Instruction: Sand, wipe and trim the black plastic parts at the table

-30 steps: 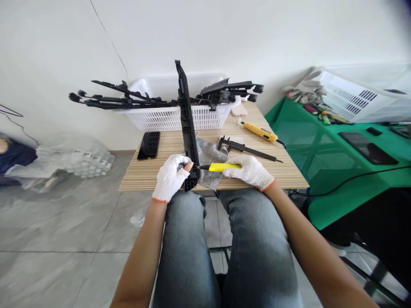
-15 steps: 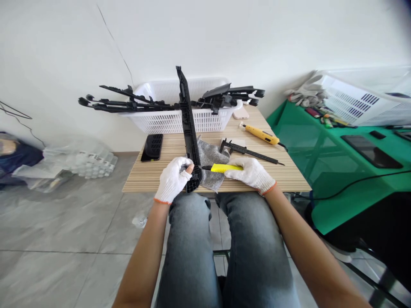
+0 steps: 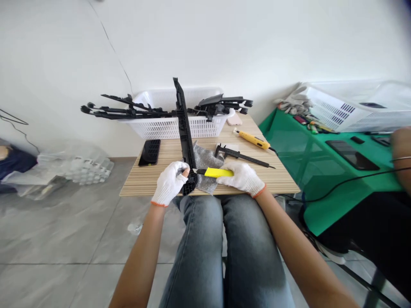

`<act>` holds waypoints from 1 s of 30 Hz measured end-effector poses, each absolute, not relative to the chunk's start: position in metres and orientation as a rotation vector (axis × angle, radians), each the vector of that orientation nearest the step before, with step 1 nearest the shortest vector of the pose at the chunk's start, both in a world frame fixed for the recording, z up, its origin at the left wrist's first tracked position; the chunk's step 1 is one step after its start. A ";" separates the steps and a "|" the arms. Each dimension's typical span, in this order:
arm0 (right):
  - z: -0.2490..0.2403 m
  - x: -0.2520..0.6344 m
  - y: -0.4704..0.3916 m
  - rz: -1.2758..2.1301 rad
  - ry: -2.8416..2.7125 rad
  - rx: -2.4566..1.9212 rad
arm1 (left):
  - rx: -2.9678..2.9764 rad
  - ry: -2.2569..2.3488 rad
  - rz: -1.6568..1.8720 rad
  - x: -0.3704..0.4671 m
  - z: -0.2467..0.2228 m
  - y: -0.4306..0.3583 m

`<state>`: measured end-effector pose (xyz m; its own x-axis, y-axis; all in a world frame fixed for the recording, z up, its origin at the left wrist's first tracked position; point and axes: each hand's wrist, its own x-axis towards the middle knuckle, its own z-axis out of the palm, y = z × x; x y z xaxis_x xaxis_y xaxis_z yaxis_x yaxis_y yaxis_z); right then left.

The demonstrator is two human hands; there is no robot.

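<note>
Two gloved hands busy: my left hand (image 3: 170, 183) grips black trim strip (image 3: 183, 128) upright at desk (image 3: 144, 179) edge, right hand (image 3: 242, 178) holds yellow knife (image 3: 215, 172) at 3 o'clock, blade touching its base; trimming looks unfinished.

You face a plain white wall (image 3: 224, 38); grey floor tiles (image 3: 64, 239) spread below, and a green table (image 3: 308, 149) stands beside your striped wooden worktop (image 3: 154, 175).

Two gloved hands — left hand (image 3: 169, 183), right hand (image 3: 242, 178). One yellow knife (image 3: 215, 172), one long black strip (image 3: 183, 128), one grey cloth (image 3: 205, 160), one caliper (image 3: 239, 154), one yellow-handled tool (image 3: 253, 140), two white baskets — near basket (image 3: 180, 125), far-right basket (image 3: 337, 112) — and one phone (image 3: 149, 152) on the table (image 3: 154, 182).
</note>
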<state>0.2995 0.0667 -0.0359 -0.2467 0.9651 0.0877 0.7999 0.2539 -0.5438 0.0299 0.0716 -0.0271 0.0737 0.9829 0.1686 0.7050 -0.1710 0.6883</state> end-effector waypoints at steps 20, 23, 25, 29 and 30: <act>-0.038 0.295 0.051 0.758 -1.995 -1.461 | 1.889 1.647 0.885 0.030 -0.031 0.074; -0.040 0.291 0.051 0.707 -1.954 -1.526 | 1.884 1.628 0.901 0.030 -0.032 0.074; -0.041 0.290 0.051 0.705 -1.921 -1.548 | 1.886 1.620 0.901 0.029 -0.033 0.074; -0.042 0.291 0.053 0.755 -1.880 -1.504 | 1.876 1.640 0.881 0.027 -0.034 0.074; -0.043 0.291 0.054 0.768 -1.885 -1.489 | 1.874 1.644 0.878 0.027 -0.034 0.074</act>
<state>0.2913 0.0539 -0.0431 -0.1816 0.9774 0.1080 0.6240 0.1994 -0.7555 0.0270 0.0738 -0.0337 0.0658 0.9872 0.1450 0.6696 -0.1514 0.7271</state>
